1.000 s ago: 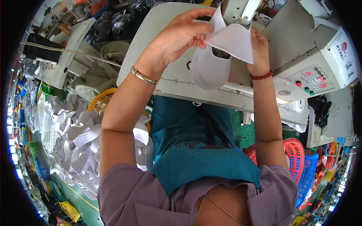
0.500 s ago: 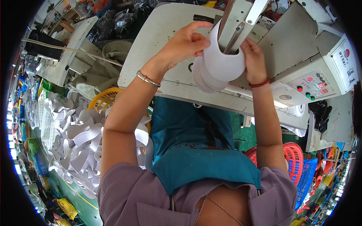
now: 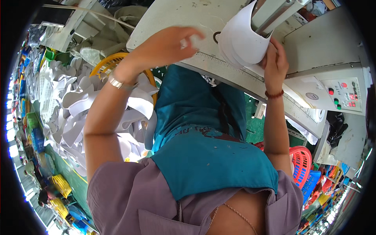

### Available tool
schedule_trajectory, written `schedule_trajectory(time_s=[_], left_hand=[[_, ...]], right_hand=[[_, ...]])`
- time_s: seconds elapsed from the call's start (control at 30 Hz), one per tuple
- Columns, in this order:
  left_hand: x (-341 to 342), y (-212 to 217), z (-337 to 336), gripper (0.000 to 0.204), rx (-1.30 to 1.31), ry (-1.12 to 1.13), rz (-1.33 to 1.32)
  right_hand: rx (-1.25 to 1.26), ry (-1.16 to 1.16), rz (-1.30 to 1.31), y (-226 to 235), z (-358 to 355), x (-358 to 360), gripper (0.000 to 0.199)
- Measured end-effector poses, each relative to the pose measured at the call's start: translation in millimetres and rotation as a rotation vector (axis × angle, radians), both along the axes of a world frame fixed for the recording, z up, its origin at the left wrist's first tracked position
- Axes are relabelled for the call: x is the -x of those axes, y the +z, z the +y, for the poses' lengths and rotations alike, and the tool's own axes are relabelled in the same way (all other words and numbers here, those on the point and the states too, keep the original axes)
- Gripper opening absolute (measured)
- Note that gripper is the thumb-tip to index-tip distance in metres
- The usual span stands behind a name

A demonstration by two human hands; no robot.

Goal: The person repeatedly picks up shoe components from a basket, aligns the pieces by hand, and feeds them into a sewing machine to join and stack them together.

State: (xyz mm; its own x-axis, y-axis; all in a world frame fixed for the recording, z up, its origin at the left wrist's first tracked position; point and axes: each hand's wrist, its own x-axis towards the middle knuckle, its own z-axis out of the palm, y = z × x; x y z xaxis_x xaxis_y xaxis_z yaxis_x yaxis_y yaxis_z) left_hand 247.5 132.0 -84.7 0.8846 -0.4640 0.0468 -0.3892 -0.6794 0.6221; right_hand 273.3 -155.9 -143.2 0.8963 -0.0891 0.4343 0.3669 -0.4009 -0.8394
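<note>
White pieces (image 3: 243,41) hang curled one over another around the foot of the machine's arm (image 3: 274,17), above the front of the table (image 3: 176,15). Layered edges show at the lower left; exact count can't be told.

Right hand (image 3: 276,60): at the stack's right side, fingers bent up against the outer piece. Touching, by the look of it; whether it pinches or merely steadies, cannot tell, since the fingertips are partly hidden.

Left hand (image 3: 170,45): blurred, fingers parted, nothing held. Over the table's front edge, well apart from the stack.

Progress, judged from how things lie: a few pieces are on the arm, the outermost seemingly seated. Many look left over: a large loose heap (image 3: 78,98) lies low on the left, by a yellow basket (image 3: 103,64). Whether the heap is finished or unfinished stock, no telling. Control box (image 3: 346,94) lights are lit.
</note>
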Motion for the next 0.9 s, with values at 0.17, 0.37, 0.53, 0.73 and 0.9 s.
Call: schedule_trajectory(time_s=[0.17,0.37,0.53,0.73,0.9], left_hand=[[96,-45,78,0.030,-0.190,0.291,0.176],[145,-115,95,0.030,-0.616,0.195,-0.003],[137,-85,77,0.012,-0.057,0.374,0.220],[140,-44,72,0.018,0.385,0.479,0.330],[159,-24,47,0.019,0.412,0.509,0.182]], right_hand=[[-0.280,0.077,0.038,-25,5,59,0.018],[0.166,0.652,-0.175,-29,58,84,0.020],[0.286,0.815,-0.198,-56,101,91,0.029],[0.222,0.939,0.058,-30,132,100,0.055],[0.070,1.154,0.179,-20,157,111,0.070]])
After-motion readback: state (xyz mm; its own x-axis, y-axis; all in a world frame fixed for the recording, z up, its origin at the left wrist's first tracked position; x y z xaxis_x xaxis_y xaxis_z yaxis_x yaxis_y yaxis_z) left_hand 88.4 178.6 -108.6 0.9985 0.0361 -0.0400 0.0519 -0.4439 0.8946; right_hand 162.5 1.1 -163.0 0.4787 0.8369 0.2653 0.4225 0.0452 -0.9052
